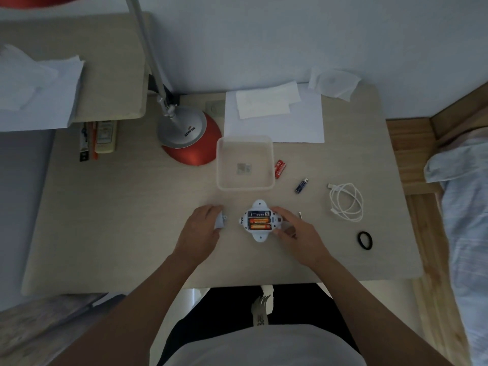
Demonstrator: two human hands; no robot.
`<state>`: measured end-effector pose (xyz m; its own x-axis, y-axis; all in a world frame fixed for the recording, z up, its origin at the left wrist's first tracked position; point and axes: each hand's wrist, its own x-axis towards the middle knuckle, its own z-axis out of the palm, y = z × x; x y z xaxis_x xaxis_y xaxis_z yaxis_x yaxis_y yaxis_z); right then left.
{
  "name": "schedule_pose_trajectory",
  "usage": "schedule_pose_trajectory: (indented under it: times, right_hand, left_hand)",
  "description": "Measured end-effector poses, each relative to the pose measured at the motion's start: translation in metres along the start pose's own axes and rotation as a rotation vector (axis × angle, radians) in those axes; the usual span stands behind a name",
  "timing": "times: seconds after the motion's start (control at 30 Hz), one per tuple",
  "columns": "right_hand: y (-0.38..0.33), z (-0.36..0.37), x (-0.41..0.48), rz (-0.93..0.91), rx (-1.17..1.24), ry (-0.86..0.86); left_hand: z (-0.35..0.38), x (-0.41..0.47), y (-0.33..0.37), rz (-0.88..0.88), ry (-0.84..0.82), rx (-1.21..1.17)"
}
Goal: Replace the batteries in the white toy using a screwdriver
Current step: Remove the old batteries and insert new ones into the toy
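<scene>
Curling my right hand [293, 231] round the white toy [260, 206], I hold it open-side up on the table [132, 207], batteries [260, 221] lying left-to-right, the cover [220, 221] gripped in my left hand [200, 225] just beside it.

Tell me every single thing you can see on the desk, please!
toy: one, white, front middle, compartment open
batteries in toy: three, one dark blue, two orange
tray: one, clear, behind the toy
red batteries: two, beside the tray
blue battery: one, dark, further right
lamp: one, red and silver base, back left
paper: white sheets, back
cable: one, white, coiled, right
band: one, black, right front
screwdriver: one, thin metal tip, right of toy
cover: one, white, left of toy
left hand: fingers hold the cover
right hand: fingers hold the toy
</scene>
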<state>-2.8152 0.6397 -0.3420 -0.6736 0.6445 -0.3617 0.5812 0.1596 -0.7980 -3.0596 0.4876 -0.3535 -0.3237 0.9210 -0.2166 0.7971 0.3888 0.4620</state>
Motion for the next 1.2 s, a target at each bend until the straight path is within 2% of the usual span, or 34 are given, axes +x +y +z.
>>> schedule_pose_trajectory:
  times: [0.2,0.37,0.5,0.73,1.2]
  right_hand:
    - [-0.002,-0.001,0.000,-0.019,-0.011,0.000]
    - [-0.003,0.000,-0.001,-0.020,-0.017,0.021]
    - [-0.003,-0.002,0.000,-0.022,-0.029,0.032]
    - [-0.001,-0.002,0.002,-0.002,-0.023,0.014]
    - [-0.007,-0.007,0.005,-0.026,-0.026,-0.003]
  left_hand:
    - [-0.005,0.005,0.014,0.125,0.029,0.070]
    - [-0.004,0.008,0.038,0.214,-0.010,-0.003]
    - [-0.006,0.018,0.056,0.319,-0.076,-0.042]
    - [-0.014,0.041,0.064,0.448,-0.221,0.149]
    - [-0.037,0.064,0.082,0.479,-0.388,0.380]
